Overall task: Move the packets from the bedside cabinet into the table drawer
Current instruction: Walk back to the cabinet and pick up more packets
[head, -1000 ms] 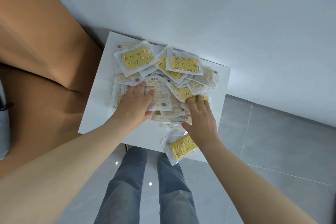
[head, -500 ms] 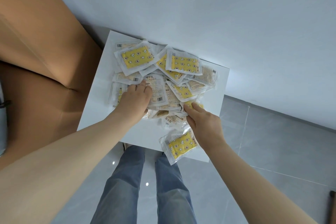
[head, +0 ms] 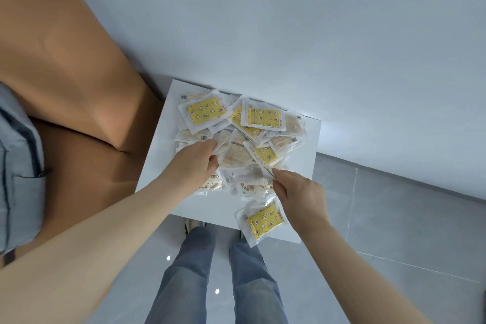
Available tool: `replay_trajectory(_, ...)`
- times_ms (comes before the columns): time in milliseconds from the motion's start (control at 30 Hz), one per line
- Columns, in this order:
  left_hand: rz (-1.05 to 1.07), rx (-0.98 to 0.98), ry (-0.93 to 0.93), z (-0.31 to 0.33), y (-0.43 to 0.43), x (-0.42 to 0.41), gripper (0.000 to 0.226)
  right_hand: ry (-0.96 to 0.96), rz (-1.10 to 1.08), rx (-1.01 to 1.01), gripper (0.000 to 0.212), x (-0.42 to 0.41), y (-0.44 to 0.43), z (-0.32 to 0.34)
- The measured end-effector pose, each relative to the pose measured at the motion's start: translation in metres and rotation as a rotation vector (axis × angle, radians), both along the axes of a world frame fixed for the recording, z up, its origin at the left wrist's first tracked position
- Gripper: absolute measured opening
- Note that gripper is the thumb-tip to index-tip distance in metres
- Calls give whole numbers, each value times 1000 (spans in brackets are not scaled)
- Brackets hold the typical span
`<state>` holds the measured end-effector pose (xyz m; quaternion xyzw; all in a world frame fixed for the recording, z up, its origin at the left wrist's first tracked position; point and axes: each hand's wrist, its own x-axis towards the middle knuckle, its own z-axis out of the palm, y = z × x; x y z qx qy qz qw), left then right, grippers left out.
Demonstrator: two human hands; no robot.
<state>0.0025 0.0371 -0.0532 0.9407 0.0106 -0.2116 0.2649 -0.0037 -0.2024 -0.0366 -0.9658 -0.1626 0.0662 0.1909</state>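
A heap of several clear packets [head: 249,123], many with yellow patterned inserts, lies on the white top of the bedside cabinet [head: 155,166]. My left hand [head: 194,163] grips packets at the heap's left side, fingers curled round their edges. My right hand [head: 297,192] pinches packets at the heap's near right. Between the two hands a bunch of packets [head: 244,163] is gathered and slightly lifted. One yellow packet [head: 263,218] lies apart at the cabinet's near edge, partly overhanging it. The table drawer is not in view.
A tan padded headboard and bed [head: 65,73] stand left of the cabinet, with grey fabric [head: 18,166] at the far left. A pale wall [head: 315,34] rises behind. My legs in jeans [head: 218,271] stand on the grey tiled floor [head: 394,218].
Both hands have closed on packets and drawn the front of the heap together toward me. The right hand has pulled back from the heap's middle to its near right.
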Motion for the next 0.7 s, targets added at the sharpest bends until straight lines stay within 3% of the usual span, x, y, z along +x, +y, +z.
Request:
replay_trajectory(200,161,-68,22,36,-2,-18,8,206,-173,6,15,-2,7,36)
replay_trajectory(467,300,-146,0,108,-21,-28,18,247,-322,193,39,7,5,102)
replay_trajectory(700,516,-333,-42,185,-37,-39,26,234,-463,322,41,4,-5,172)
